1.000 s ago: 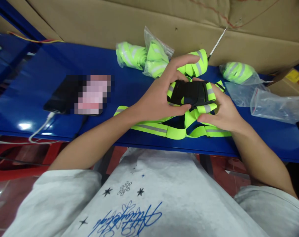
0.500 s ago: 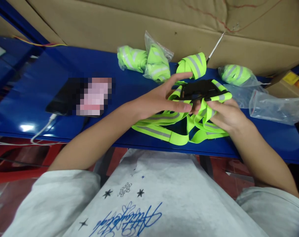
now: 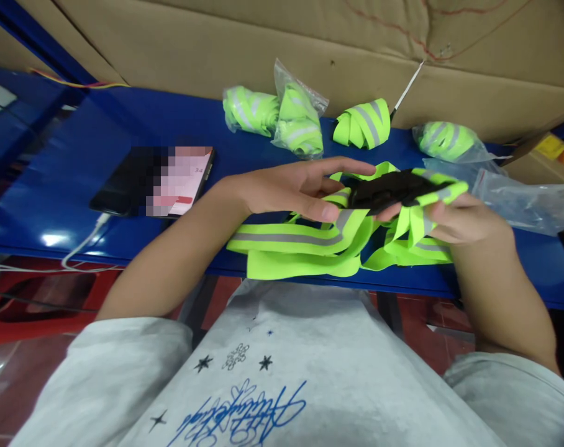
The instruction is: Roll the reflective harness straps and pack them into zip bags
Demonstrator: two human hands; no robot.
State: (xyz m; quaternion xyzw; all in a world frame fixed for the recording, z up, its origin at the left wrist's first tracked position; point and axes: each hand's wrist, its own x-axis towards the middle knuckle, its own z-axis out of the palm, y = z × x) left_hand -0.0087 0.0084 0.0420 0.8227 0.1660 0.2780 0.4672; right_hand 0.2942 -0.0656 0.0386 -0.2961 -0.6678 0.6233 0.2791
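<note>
While the right hand (image 3: 473, 220) clamps one yellow-green reflective fabric strap (image 3: 300, 241) in its fingers, the flat black plastic buckle (image 3: 387, 188) lies over their tips, near the spread fingers of the left hand (image 3: 286, 191). Buckle and right hand have shifted rightward; four rolled yellow-green bundles (image 3: 363, 124) lie behind.

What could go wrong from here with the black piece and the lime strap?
The loops of the lime strap lie loosely bunched, so they might tangle. Some sit by the front edge of the blue table and could slide off. The right hand supports the black piece, which may slip if that hold loosens.
</note>
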